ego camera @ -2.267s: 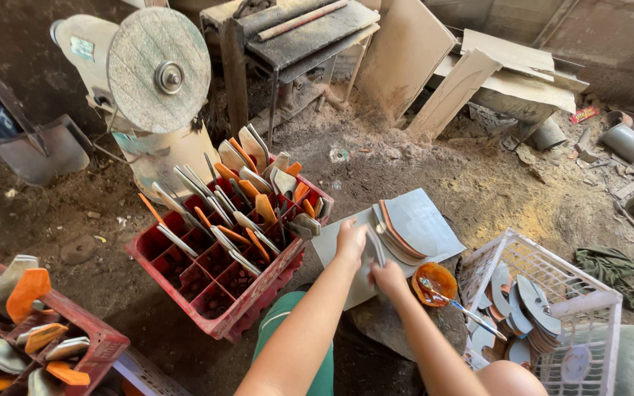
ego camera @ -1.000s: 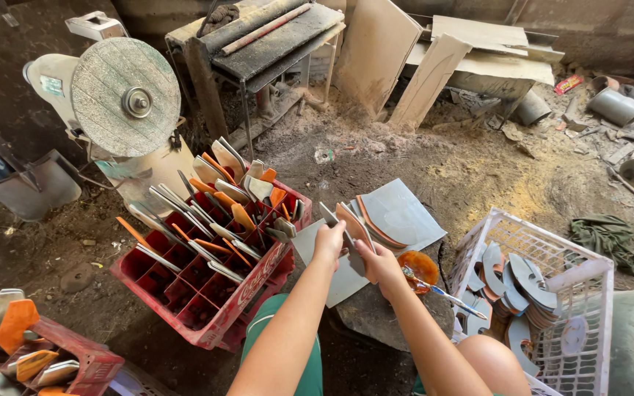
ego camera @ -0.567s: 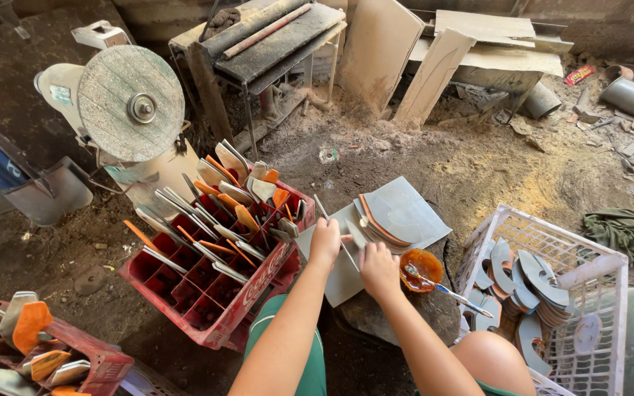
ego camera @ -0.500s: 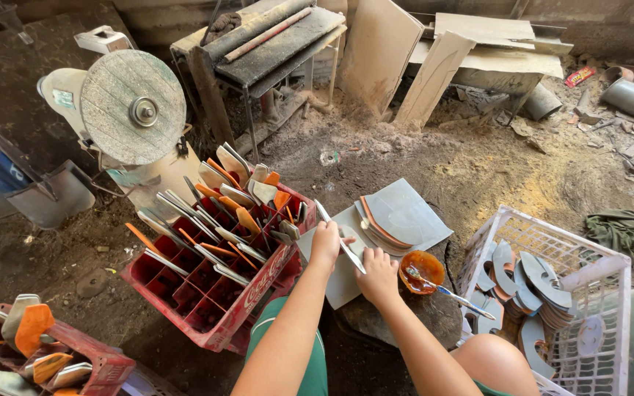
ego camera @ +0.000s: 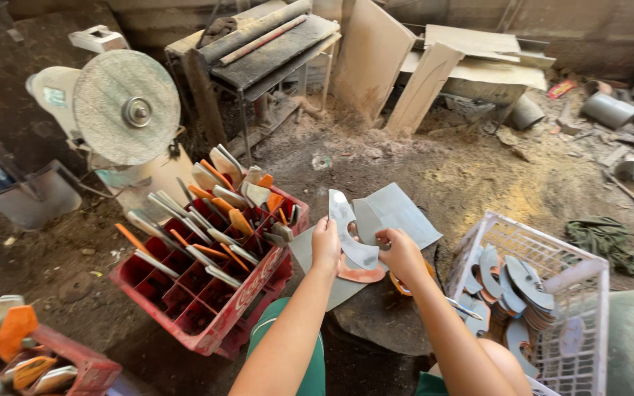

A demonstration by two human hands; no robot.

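Note:
My left hand point(ego camera: 326, 245) and my right hand point(ego camera: 398, 253) hold up a curved grey metal blade point(ego camera: 348, 233) between them, above a flat grey metal sheet point(ego camera: 398, 214) on the ground. An orange-edged curved piece point(ego camera: 357, 274) lies just under the blade. Left of my hands stands a red plastic crate point(ego camera: 203, 290) filled with several blades with orange handles. To the right, a white wire basket point(ego camera: 552, 293) holds several curved grey blades.
A round grinding wheel machine point(ego camera: 122, 106) stands at the back left. A dusty metal workbench point(ego camera: 266, 51) and leaning boards point(ego camera: 420, 84) are behind. Grey pipes point(ego camera: 629, 110) lie at the far right. Another red crate point(ego camera: 31, 359) sits at the bottom left.
The curved blade that lay low over the metal sheet is now lifted upright between both hands. The camera has come closer to the hands.

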